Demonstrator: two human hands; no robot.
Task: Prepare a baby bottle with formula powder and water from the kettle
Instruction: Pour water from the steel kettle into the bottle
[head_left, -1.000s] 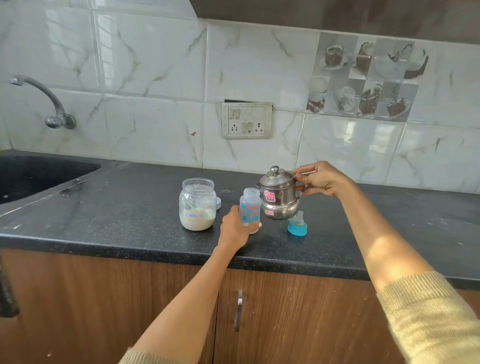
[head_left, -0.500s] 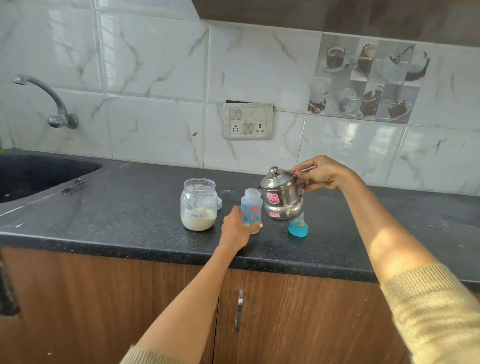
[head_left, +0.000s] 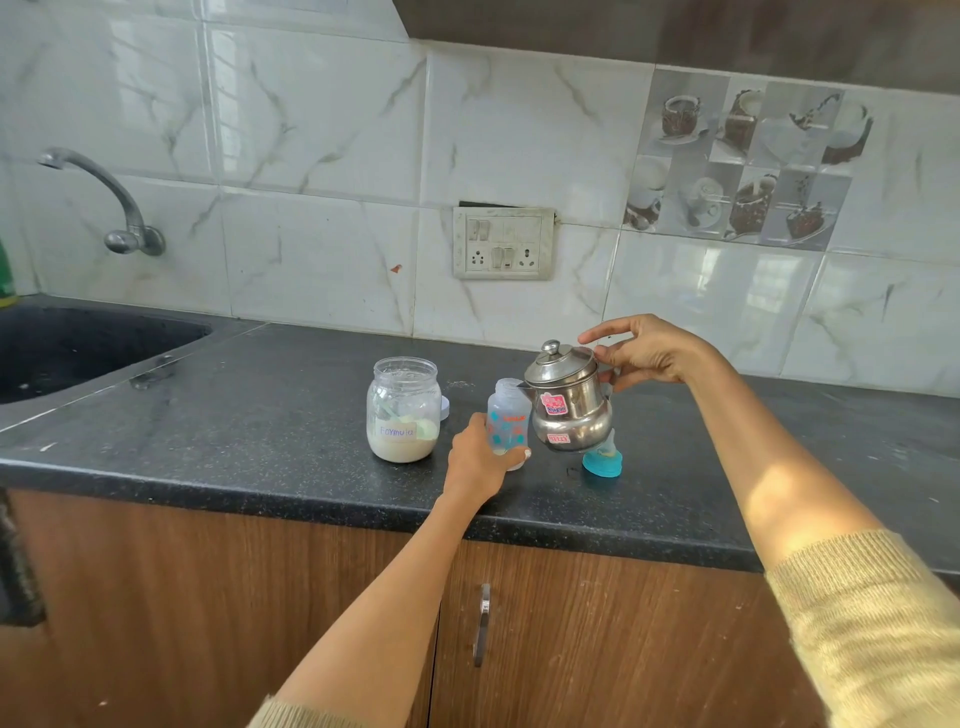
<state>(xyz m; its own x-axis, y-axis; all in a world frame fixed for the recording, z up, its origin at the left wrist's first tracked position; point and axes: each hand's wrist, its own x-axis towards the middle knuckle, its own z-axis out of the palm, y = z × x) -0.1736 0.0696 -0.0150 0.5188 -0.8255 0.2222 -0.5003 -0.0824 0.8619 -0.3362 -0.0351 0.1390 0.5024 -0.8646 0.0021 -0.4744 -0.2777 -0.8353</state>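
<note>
A clear baby bottle (head_left: 508, 415) with blue and red prints stands uncapped on the dark counter (head_left: 260, 415). My left hand (head_left: 480, 460) grips its lower part. My right hand (head_left: 649, 353) holds a small steel kettle (head_left: 569, 402) by its handle, lifted off the counter and tilted left, its spout at the bottle's mouth. The open formula jar (head_left: 402, 410), part full of pale powder with a scoop inside, stands to the left of the bottle. The bottle's blue nipple cap (head_left: 601, 460) sits on the counter just right of it, partly behind the kettle.
A black sink (head_left: 78, 348) with a wall tap (head_left: 111, 202) lies at the far left. A switch and socket plate (head_left: 503, 243) is on the tiled wall behind. The jar's lid (head_left: 444, 408) peeks out behind the jar. Wooden cabinet doors (head_left: 571, 649) run below the counter edge.
My right hand has raised the kettle off the counter and tipped it left, bringing its spout over the bottle. My left hand has kept its hold on the bottle.
</note>
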